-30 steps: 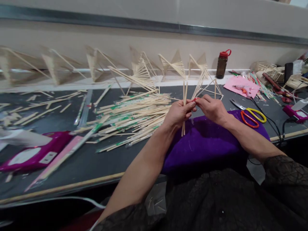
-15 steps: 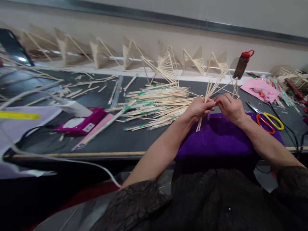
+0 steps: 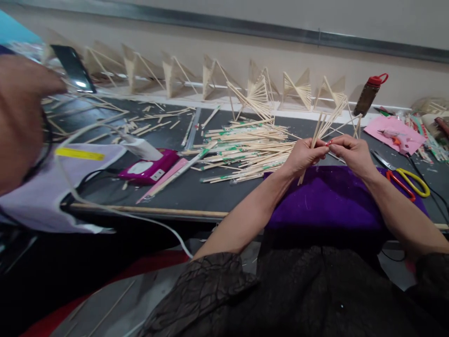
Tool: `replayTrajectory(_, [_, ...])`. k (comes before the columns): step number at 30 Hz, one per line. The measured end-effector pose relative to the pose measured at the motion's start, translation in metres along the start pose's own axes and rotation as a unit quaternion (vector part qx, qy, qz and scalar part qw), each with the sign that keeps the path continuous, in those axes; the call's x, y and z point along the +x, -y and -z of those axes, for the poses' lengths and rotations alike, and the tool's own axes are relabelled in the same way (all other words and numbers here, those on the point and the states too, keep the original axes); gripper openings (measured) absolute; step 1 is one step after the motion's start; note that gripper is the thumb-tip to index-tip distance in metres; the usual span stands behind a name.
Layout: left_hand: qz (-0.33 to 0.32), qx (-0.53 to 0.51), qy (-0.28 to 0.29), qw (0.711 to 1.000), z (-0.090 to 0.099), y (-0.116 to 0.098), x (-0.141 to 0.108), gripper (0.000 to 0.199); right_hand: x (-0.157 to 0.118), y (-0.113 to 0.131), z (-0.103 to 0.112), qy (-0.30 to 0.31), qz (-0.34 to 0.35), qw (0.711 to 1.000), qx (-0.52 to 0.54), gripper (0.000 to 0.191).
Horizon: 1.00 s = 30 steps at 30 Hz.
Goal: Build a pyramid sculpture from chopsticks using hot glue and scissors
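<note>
My left hand (image 3: 306, 157) is closed around several bare wooden chopsticks (image 3: 321, 126), which stand up at a slant and poke out below the palm. My right hand (image 3: 352, 150) is pinched, its fingertips meeting those of my left hand at a small red bit (image 3: 329, 143) too small to name. Both hands are above a purple cloth (image 3: 326, 196) at the table edge. Left of them lies a pile of chopsticks (image 3: 245, 145), many in clear wrappers with green print. Behind my hands stands a frame of glued sticks (image 3: 345, 122), partly hidden.
Twisted stick structures (image 3: 296, 89) line the wall. To the right are scissors (image 3: 403, 175), a glue gun (image 3: 393, 135) on pink paper and a red-capped bottle (image 3: 368, 93). A purple power strip (image 3: 149, 166), white cable (image 3: 140, 215) and another person's blurred hand (image 3: 24, 107) are at left.
The view has turned left, so the table things sit further right. My right hand has gone from curled fingers to a fingertip pinch. Another person's hand has come in at the left.
</note>
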<state>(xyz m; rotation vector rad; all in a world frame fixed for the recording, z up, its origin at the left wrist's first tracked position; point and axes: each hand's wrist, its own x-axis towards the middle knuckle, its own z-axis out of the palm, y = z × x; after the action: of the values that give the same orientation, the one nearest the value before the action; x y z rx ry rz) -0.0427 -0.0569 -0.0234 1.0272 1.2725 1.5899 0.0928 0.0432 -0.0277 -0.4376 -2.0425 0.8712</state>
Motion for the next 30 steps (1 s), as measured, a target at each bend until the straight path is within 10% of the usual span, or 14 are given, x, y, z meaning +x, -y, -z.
replayTrajectory(19, [0.056, -0.018, 0.087, 0.994, 0.013, -0.011, 0.004, 0.016, 0.010, 0.016, 0.025, -0.174, 0.062, 0.981, 0.051, 0.013])
replayTrajectory(26, [0.053, -0.090, 0.058, 0.993, 0.019, -0.008, 0.010, 0.022, -0.040, 0.078, -0.003, 0.149, 0.041, 0.984, 0.089, 0.008])
replayTrajectory(30, [0.054, -0.128, 0.033, 0.990, 0.019, -0.012, 0.012, 0.020, -0.072, 0.103, -0.031, 0.436, 0.152, 0.887, -0.005, 0.016])
